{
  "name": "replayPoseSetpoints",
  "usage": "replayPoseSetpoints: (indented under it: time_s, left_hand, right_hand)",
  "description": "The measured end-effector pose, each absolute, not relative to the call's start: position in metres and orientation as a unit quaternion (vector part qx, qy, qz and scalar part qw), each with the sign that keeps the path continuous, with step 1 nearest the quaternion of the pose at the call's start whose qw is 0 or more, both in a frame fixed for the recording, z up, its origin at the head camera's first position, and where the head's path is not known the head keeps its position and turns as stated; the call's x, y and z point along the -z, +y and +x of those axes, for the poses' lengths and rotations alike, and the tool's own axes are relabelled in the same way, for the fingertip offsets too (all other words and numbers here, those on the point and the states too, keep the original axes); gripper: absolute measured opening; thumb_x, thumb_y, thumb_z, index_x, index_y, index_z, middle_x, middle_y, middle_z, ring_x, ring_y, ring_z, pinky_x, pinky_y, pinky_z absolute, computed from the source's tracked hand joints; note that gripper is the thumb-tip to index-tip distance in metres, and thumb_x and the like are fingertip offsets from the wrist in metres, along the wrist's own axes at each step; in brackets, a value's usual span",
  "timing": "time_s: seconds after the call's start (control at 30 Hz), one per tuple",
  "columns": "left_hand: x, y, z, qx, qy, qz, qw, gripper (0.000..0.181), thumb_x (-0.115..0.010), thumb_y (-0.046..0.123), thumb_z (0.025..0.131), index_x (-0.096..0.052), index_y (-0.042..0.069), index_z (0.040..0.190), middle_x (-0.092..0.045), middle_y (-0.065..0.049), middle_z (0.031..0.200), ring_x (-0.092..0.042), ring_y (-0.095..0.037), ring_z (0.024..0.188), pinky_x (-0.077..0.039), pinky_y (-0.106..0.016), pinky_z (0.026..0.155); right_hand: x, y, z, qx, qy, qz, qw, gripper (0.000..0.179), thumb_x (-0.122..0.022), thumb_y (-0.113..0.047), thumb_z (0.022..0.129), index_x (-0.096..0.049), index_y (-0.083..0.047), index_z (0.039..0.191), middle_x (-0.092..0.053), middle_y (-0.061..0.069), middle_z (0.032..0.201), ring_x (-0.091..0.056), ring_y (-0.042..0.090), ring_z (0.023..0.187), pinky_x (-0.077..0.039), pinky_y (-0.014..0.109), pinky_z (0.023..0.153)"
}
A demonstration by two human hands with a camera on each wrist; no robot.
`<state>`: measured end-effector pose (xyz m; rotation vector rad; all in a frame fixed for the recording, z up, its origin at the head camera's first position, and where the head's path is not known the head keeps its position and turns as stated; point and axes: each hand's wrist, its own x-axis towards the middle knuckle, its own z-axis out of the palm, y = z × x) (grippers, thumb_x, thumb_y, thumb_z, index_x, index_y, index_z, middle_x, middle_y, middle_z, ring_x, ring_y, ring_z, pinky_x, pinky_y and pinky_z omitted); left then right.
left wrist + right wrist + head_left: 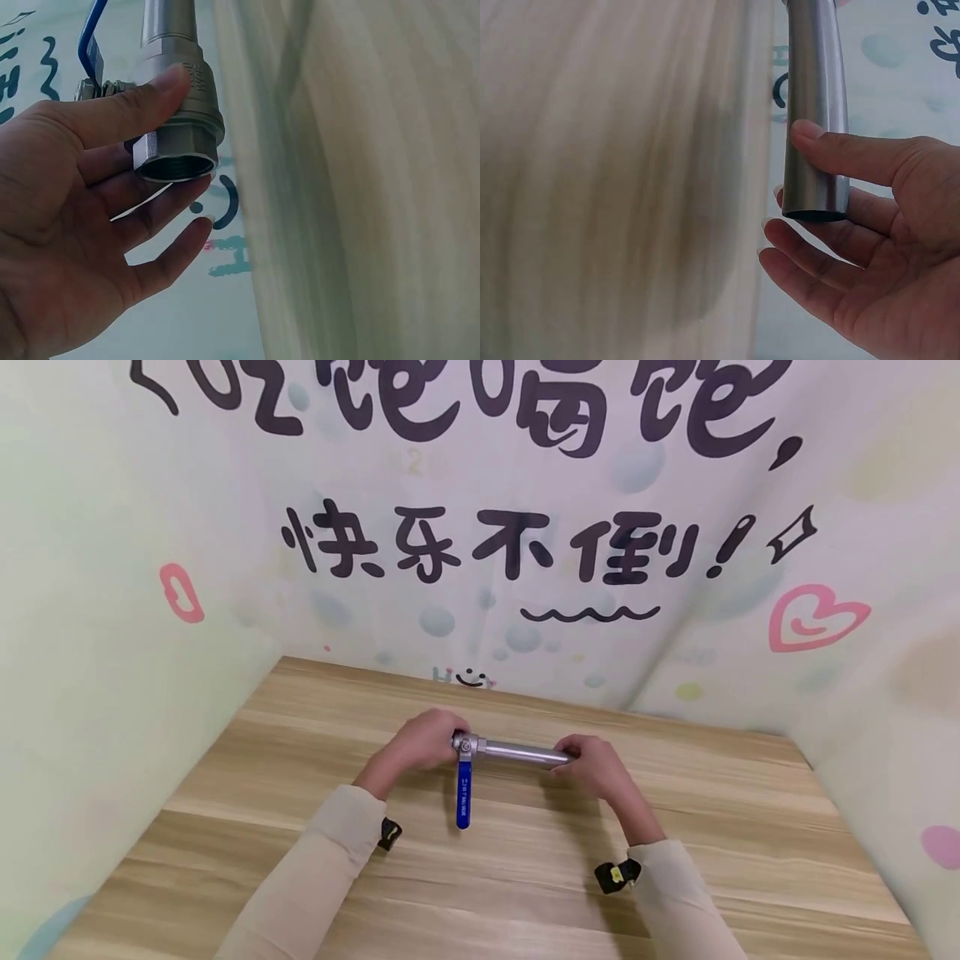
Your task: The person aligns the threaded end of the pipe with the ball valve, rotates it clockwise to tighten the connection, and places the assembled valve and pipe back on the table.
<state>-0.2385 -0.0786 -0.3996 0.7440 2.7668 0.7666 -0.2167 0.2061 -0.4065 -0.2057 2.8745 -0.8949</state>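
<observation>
A metal ball valve (467, 744) with a blue lever handle (464, 795) is joined to a smooth metal pipe (525, 752). My left hand (430, 739) grips the valve body, thumb laid across it in the left wrist view; the valve's open threaded end (178, 166) faces the camera there. My right hand (596, 767) pinches the pipe near its free end, thumb on one side and fingers behind. In the right wrist view the pipe's open end (815, 216) shows just past the thumb. The pipe lies roughly level between both hands, with the blue handle pointing toward me.
A wood-grain table (495, 877) lies under the hands. Behind it stands a white wall covering (480, 635) with dark lettering, hearts and a smiley; pale walls also rise at left and right. Each wrist carries a small black strapped device (617, 876).
</observation>
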Motion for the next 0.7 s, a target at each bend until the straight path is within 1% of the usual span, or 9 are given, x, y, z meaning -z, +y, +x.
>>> replayPoseSetpoints:
  time_s: [0.13,0.27,0.47,0.53,0.6,0.63,0.7]
  left_hand:
    - [0.407,-0.076,-0.239,-0.245,0.932,0.253,0.088,0.022,-0.068,-0.003,0.080,-0.072,0.011,0.096,-0.062,0.004,0.080,-0.053,-0.014,0.070,-0.047,-0.026,0.064]
    - [0.415,-0.074,-0.236,-0.243,0.934,0.247,0.090,0.023,-0.069,-0.005,0.079,-0.072,0.010,0.097,-0.062,0.003,0.082,-0.053,-0.015,0.073,-0.047,-0.028,0.069]
    - [0.419,-0.074,-0.235,-0.241,0.938,0.232,0.093,0.027,-0.071,-0.003,0.079,-0.071,0.008,0.103,-0.064,0.000,0.087,-0.055,-0.017,0.078,-0.049,-0.031,0.073]
    - [0.416,-0.076,-0.234,-0.241,0.937,0.232,0.103,0.037,-0.071,-0.004,0.078,-0.068,0.007,0.113,-0.067,-0.004,0.098,-0.057,-0.019,0.085,-0.051,-0.033,0.080]
    - [0.411,-0.080,-0.231,-0.241,0.936,0.229,0.119,0.052,-0.069,-0.006,0.077,-0.061,0.005,0.127,-0.066,-0.009,0.116,-0.058,-0.021,0.096,-0.051,-0.037,0.090]
    - [0.409,-0.083,-0.230,-0.245,0.935,0.226,0.125,0.059,-0.067,-0.008,0.077,-0.056,0.005,0.134,-0.062,-0.011,0.126,-0.058,-0.022,0.101,-0.050,-0.038,0.093]
    - [0.404,-0.090,-0.226,-0.256,0.934,0.210,0.136,0.071,-0.060,-0.010,0.081,-0.042,0.008,0.147,-0.051,-0.013,0.142,-0.057,-0.025,0.107,-0.049,-0.041,0.097]
  right_hand:
    - [0.415,0.204,-0.217,0.291,0.953,-0.051,0.072,0.030,-0.083,-0.016,0.075,-0.070,-0.007,0.100,-0.070,0.007,0.099,-0.058,0.020,0.085,-0.048,0.037,0.080]
    - [0.422,0.202,-0.216,0.291,0.954,-0.045,0.063,0.029,-0.084,-0.014,0.072,-0.071,-0.007,0.097,-0.070,0.006,0.096,-0.058,0.021,0.085,-0.048,0.038,0.081]
    - [0.426,0.196,-0.212,0.288,0.956,-0.040,0.050,0.031,-0.082,-0.011,0.075,-0.069,-0.004,0.103,-0.069,0.009,0.103,-0.060,0.024,0.094,-0.049,0.043,0.087]
    - [0.426,0.196,-0.211,0.285,0.956,-0.043,0.049,0.033,-0.080,-0.012,0.077,-0.068,-0.004,0.107,-0.068,0.011,0.107,-0.061,0.025,0.098,-0.050,0.044,0.088]
    - [0.425,0.198,-0.210,0.283,0.956,-0.050,0.053,0.039,-0.079,-0.015,0.080,-0.066,-0.003,0.114,-0.067,0.013,0.112,-0.061,0.027,0.102,-0.050,0.045,0.088]
    - [0.424,0.200,-0.209,0.282,0.956,-0.051,0.057,0.043,-0.078,-0.018,0.081,-0.064,-0.003,0.119,-0.066,0.015,0.117,-0.061,0.029,0.105,-0.050,0.046,0.090]
    - [0.420,0.206,-0.207,0.275,0.957,-0.057,0.065,0.055,-0.075,-0.024,0.085,-0.056,-0.002,0.131,-0.061,0.018,0.127,-0.058,0.034,0.113,-0.049,0.049,0.093]
